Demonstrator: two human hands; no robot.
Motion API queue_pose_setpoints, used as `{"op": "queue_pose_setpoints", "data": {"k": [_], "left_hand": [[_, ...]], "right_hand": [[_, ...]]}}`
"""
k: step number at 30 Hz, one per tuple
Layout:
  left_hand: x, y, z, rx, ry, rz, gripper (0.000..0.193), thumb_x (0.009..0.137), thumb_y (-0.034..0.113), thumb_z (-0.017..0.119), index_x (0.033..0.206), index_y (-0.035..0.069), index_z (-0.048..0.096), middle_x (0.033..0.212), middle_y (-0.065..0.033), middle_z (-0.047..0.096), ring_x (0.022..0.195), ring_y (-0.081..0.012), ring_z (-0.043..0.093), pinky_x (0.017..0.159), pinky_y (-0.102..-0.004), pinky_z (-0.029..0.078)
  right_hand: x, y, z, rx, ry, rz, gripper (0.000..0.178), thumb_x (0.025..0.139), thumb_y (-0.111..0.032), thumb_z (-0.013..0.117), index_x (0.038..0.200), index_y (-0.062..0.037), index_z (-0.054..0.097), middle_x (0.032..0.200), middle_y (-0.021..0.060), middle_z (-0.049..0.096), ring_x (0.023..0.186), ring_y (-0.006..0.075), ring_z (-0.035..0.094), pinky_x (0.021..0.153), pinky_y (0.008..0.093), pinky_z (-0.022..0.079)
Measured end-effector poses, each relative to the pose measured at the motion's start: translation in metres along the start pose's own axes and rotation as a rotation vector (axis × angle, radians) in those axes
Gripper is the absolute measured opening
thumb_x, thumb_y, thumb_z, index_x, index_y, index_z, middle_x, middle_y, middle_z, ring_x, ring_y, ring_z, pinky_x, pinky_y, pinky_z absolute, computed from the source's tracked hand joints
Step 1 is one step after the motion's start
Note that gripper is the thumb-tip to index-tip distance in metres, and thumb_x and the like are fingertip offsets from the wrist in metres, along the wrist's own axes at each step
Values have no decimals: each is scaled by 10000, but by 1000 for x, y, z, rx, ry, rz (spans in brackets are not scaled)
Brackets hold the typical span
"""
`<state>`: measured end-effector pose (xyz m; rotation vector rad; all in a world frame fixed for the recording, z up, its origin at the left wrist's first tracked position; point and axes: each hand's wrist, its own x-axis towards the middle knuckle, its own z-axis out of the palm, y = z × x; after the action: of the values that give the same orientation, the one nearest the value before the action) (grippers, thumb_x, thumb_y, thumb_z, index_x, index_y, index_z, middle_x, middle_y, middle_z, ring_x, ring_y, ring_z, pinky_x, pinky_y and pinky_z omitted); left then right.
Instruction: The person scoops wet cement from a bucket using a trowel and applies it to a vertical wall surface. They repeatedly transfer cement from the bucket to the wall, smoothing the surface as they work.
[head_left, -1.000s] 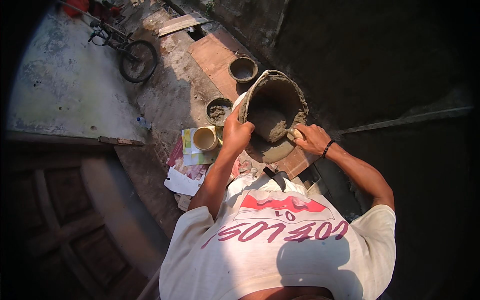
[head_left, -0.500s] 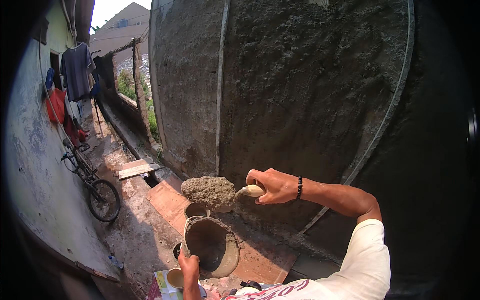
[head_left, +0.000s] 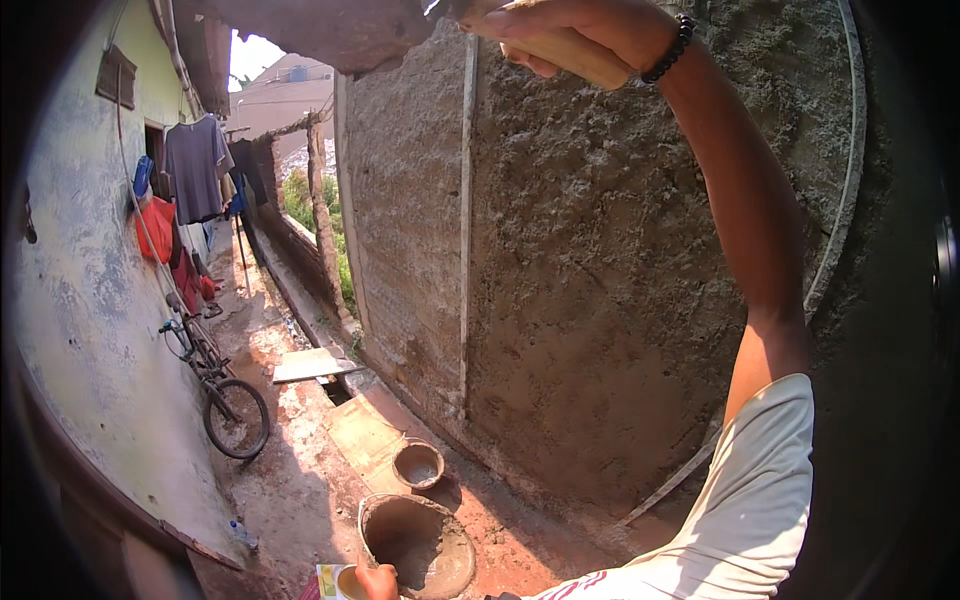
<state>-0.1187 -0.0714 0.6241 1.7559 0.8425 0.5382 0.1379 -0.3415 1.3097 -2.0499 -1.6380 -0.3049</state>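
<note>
My right hand (head_left: 590, 25) is raised at the top of the view, closed round the wooden handle of a trowel (head_left: 590, 62). A dark mass of wet mortar (head_left: 340, 30) covers the blade, partly cut off by the upper edge. Beyond it stands a rough wall coated with grey mortar (head_left: 600, 260). Low down, my left hand (head_left: 378, 582) grips the near left rim of a large bucket (head_left: 458, 550), which has mortar inside. The left fingers are only partly visible.
A smaller bucket (head_left: 402, 470) stands on a board (head_left: 365, 430) beyond the large one. Pale strips (head_left: 466, 220) run up the wall. A bicycle (head_left: 235, 415) leans at the left wall, near a hanging shirt (head_left: 197, 165). Another board (head_left: 305, 364) bridges the gutter.
My right hand has risen from above the buckets to the top of the view, carrying the loaded trowel. My left hand stays at the large bucket's rim. The view has tilted upward.
</note>
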Motion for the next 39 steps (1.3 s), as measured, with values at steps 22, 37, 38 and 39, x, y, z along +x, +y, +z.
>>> {"op": "queue_pose_setpoints", "data": {"k": [22,37,38,39], "left_hand": [[-22,-3,55,-198,-194,-243,633,603,-160,464,1210,-12,561,908,-68,633,694,-157,564,523,-270,434],[-36,42,59,-446,-355,-204,693,661,-68,534,1340,-118,407,833,-62,593,614,-103,496,528,-238,410],[-36,44,60,-453,-343,-200,656,657,-67,526,1308,-95,451,832,-51,589,621,-102,489,538,-243,410],[-37,46,59,-460,-331,-196,622,654,-66,518,1275,-71,496,830,-40,585,627,-101,483,548,-247,410]], "right_hand": [[-306,148,160,187,142,1200,244,873,-259,611,886,-29,530,691,18,503,540,118,550,470,292,472],[-348,8,494,1196,-328,1435,397,779,42,506,1164,-5,417,800,103,524,575,183,594,500,329,534],[-344,5,501,1259,-251,1497,409,780,44,509,1174,-3,412,810,104,520,578,188,598,509,341,546],[-338,0,510,1320,-171,1558,421,780,46,513,1184,-1,406,820,104,515,582,192,601,517,353,558]]}}
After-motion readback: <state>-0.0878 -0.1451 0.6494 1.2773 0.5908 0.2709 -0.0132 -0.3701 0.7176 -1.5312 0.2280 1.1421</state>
